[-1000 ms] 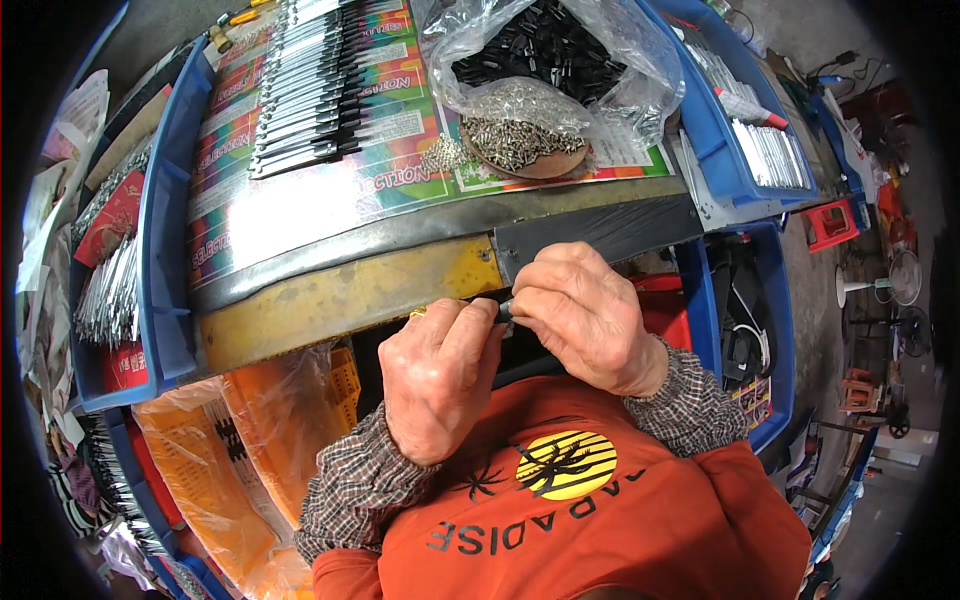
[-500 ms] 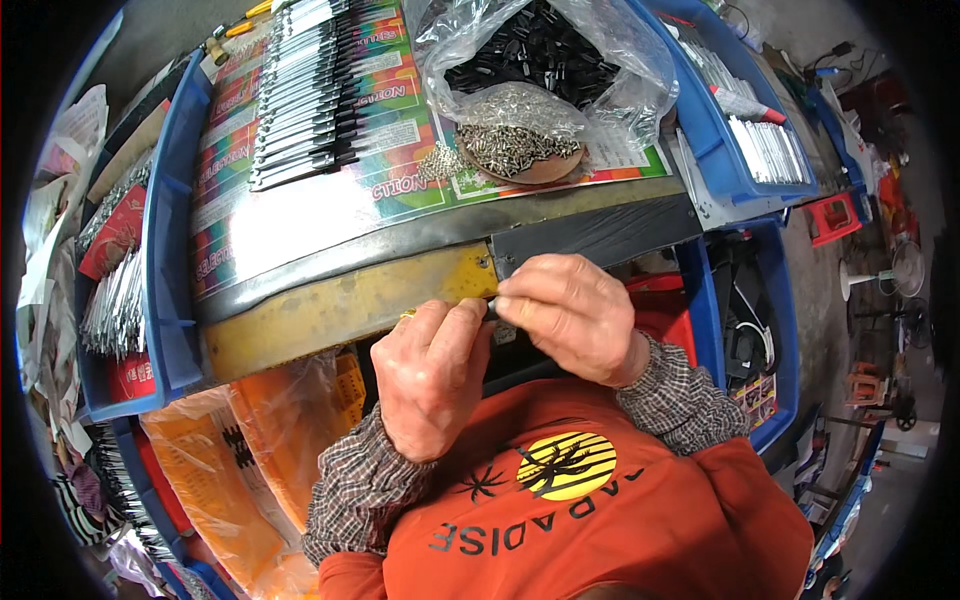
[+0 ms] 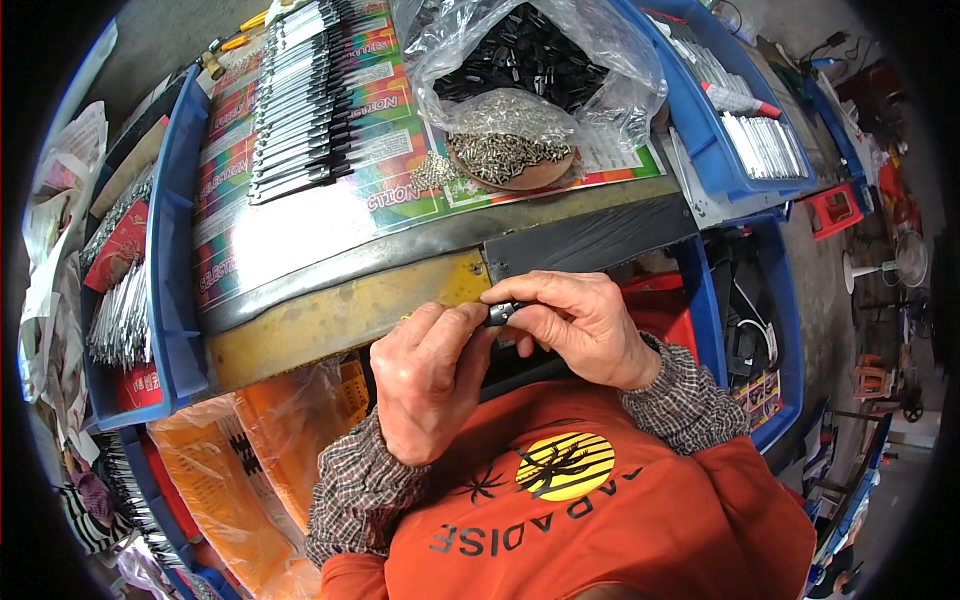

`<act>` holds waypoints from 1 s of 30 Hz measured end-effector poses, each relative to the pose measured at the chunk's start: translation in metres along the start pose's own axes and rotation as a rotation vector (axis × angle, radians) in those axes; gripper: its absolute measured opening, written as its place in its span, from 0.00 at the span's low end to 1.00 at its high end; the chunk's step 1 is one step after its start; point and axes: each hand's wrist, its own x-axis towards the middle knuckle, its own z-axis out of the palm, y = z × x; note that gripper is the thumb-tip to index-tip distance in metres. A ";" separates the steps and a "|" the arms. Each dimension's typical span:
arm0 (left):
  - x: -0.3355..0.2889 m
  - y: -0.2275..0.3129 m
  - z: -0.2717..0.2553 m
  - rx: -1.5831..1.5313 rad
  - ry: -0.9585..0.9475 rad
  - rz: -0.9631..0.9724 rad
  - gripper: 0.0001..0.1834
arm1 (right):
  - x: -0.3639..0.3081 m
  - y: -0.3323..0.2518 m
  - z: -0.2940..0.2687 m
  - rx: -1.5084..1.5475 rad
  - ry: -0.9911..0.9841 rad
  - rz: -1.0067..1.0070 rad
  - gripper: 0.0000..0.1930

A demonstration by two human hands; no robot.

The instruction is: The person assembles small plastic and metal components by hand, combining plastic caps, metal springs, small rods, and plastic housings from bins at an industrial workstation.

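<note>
Between the fingertips of both hands, just in front of the bench edge, is a small black part (image 3: 501, 314) with a shiny spot on it. My left hand (image 3: 424, 372) pinches its left end. On the other end, the thumb and forefinger of my right hand (image 3: 580, 325) are closed. Beyond my hands, slim silvery strips with black ends (image 3: 296, 115) lie side by side in a row on the bench. Tiny metal pins (image 3: 508, 154) are heaped on a round brown dish, with some spilled beside it. Behind them, a clear plastic bag (image 3: 440, 80) holds many black pieces (image 3: 530, 60).
A blue bin (image 3: 172, 240) with thin metal strips stands at the left, another blue bin (image 3: 700, 110) at the far right. Below right, a blue crate (image 3: 785, 330) holds dark items and a white cable. The yellow bench edge (image 3: 340, 320) runs before me; orange plastic-covered crates (image 3: 215, 460) sit underneath.
My right hand's fingers have opened out and shifted slightly down, so the black part now shows between the hands. My left hand stays nearly in place.
</note>
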 end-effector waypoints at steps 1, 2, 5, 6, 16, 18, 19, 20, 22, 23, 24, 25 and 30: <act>0.000 0.000 0.000 0.001 -0.005 -0.004 0.09 | -0.001 0.002 0.002 0.000 0.001 0.000 0.12; -0.001 0.001 -0.001 0.003 -0.010 -0.008 0.10 | -0.002 0.006 0.004 0.029 0.033 -0.034 0.12; -0.004 0.001 0.003 -0.030 0.061 -0.002 0.09 | -0.001 0.009 0.005 0.053 0.067 -0.085 0.11; -0.004 0.000 0.004 -0.029 0.062 -0.002 0.09 | -0.001 0.010 0.006 0.052 0.070 -0.099 0.11; -0.002 -0.004 0.003 -0.058 0.009 0.004 0.11 | 0.001 0.013 -0.002 0.384 -0.012 0.151 0.10; -0.002 -0.005 0.005 -0.052 0.026 0.001 0.12 | 0.002 0.010 -0.001 0.358 0.002 0.179 0.10; -0.003 -0.005 0.006 -0.020 0.045 0.031 0.12 | 0.002 0.008 0.000 0.358 0.001 0.179 0.10; -0.003 -0.006 0.008 0.012 0.064 0.060 0.12 | 0.003 0.006 0.001 0.326 0.008 0.177 0.09; -0.005 -0.007 0.010 0.032 0.062 0.073 0.13 | 0.003 0.003 0.002 0.296 0.013 0.177 0.08; -0.006 -0.007 0.010 0.053 0.061 0.087 0.13 | 0.004 0.000 0.003 0.280 0.011 0.246 0.07; -0.006 -0.007 0.011 0.052 0.060 0.087 0.13 | 0.005 -0.002 0.003 0.264 0.010 0.315 0.07; -0.006 -0.007 0.011 0.054 0.060 0.089 0.14 | 0.004 -0.001 0.004 0.263 0.010 0.315 0.07; -0.007 -0.008 0.013 0.093 0.076 0.112 0.14 | -0.001 0.002 0.012 0.194 0.094 0.206 0.07</act>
